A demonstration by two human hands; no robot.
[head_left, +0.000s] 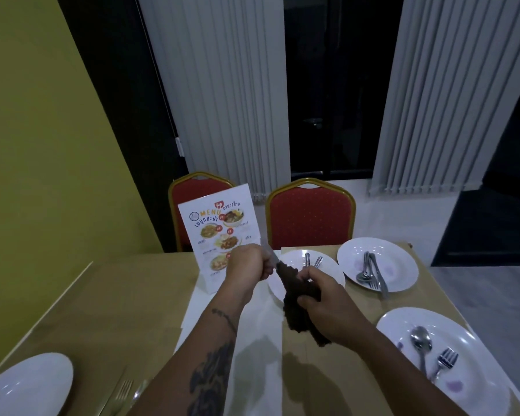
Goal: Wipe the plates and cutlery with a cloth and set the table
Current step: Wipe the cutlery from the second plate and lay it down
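The left hand [248, 262] is closed round the handle of a piece of cutlery [272, 257]. It is probably a knife, though the dim light makes that hard to call. The right hand [327, 307] grips the brown cloth [294, 313], bunched around the blade end. So this is the wiping step, held just above the middle plate [332, 273], where two more handles [312, 261] lie waiting.

Over on the left, a white plate [27, 385] sits with a fork [122, 391] laid beside it on the table [132, 295], and that place looks set. The far plate [398, 256] and the near right plate [403, 322] carry piled cutlery and purplish smears, so plenty remains.

The next move calls for drawing the cloth along the blade, then laying the piece down beside a plate.
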